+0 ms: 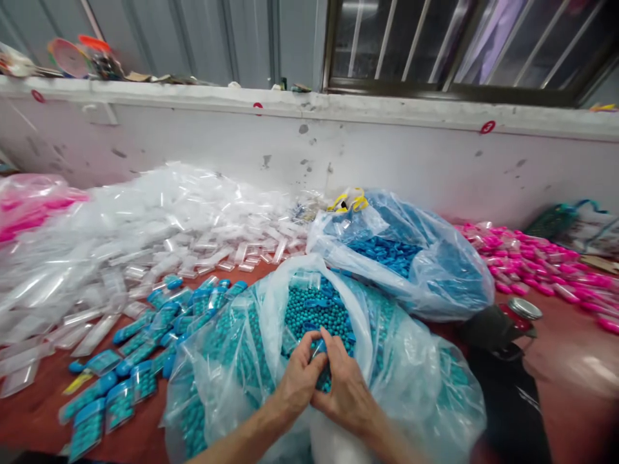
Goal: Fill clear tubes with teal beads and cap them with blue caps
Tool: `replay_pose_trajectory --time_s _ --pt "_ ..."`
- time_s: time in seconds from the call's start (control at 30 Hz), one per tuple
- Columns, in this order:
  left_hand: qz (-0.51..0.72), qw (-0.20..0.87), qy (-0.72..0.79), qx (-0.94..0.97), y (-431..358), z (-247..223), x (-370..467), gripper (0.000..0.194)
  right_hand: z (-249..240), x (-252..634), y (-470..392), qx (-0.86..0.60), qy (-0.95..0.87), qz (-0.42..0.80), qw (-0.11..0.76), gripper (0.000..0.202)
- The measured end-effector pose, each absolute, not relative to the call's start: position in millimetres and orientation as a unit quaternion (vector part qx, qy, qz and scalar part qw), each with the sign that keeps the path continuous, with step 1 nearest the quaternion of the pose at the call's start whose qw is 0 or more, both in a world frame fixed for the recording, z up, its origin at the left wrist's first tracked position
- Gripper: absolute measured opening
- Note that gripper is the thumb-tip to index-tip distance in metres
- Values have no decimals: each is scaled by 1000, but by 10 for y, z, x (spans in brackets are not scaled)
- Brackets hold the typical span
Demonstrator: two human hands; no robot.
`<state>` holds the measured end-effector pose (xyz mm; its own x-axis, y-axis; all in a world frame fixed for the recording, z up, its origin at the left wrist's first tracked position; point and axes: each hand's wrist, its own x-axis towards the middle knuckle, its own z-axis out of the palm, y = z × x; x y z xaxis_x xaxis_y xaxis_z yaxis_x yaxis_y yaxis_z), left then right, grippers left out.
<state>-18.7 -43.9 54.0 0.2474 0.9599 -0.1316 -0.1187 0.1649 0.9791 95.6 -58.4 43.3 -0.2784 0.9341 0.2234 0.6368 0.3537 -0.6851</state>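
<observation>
My left hand (pixel 298 375) and my right hand (pixel 346 388) meet over the mouth of a large clear plastic bag (pixel 363 316) full of teal beads (pixel 314 310). The fingers of both are closed around a small clear container (pixel 318 348) with some blue on it, mostly hidden by the fingers. A few blue caps lie on top of the beads. Left of the bag, several clear containers (pixel 120 403) with blue caps, filled with teal beads, lie in a loose pile on the red table (pixel 33 419).
Clear unfilled containers (pixel 193 212) form a big heap at the back left. Behind the bead bag sits a bag (pixel 449 270) of blue caps (pixel 384 252). Pink-capped containers (pixel 536 261) and a jar with a metal lid (pixel 525 310) are at right. A wall ledge (pixel 207 96) runs behind.
</observation>
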Motion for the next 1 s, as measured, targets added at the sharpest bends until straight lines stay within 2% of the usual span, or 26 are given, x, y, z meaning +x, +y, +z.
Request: replay_pose_trajectory --time_s 0.17,0.33,0.4,0.47,0.57,0.63,0.67,0.73,0.83,0.9,1.0 --pt "416 572 488 512 -470 519 -126 18 437 891 -657 -526 -761 244 291 84" --pt "372 495 500 606 -457 632 -440 27 522 988 -607 -472 -764 353 262 91" --pt "344 396 565 637 -428 741 -806 34 521 1122 -535 -469 -755 375 264 81" --pt "304 283 647 639 -387 877 -1256 39 489 1281 -450 -496 -743 366 261 60" --pt "200 24 781 591 -335 1069 -1805 45 432 1442 -337 -553 -728 320 249 39" --pt "167 -107 800 567 -325 1129 -1904 46 421 1439 -285 -577 -730 281 235 32" --pt "173 -129 786 579 -330 1128 -1852 44 428 1404 -264 -583 -738 261 216 29" --pt "204 -76 734 643 -351 1060 -1569 38 453 1299 -228 -596 -756 225 150 25" --pt "175 132 654 724 -363 834 -921 30 486 1184 -179 -628 -753 185 64 20" --pt "124 223 621 741 -323 646 -534 26 488 1200 -154 -634 -749 176 75 21" --pt "85 277 612 735 -194 392 -177 25 463 1318 -149 -621 -753 178 122 22"
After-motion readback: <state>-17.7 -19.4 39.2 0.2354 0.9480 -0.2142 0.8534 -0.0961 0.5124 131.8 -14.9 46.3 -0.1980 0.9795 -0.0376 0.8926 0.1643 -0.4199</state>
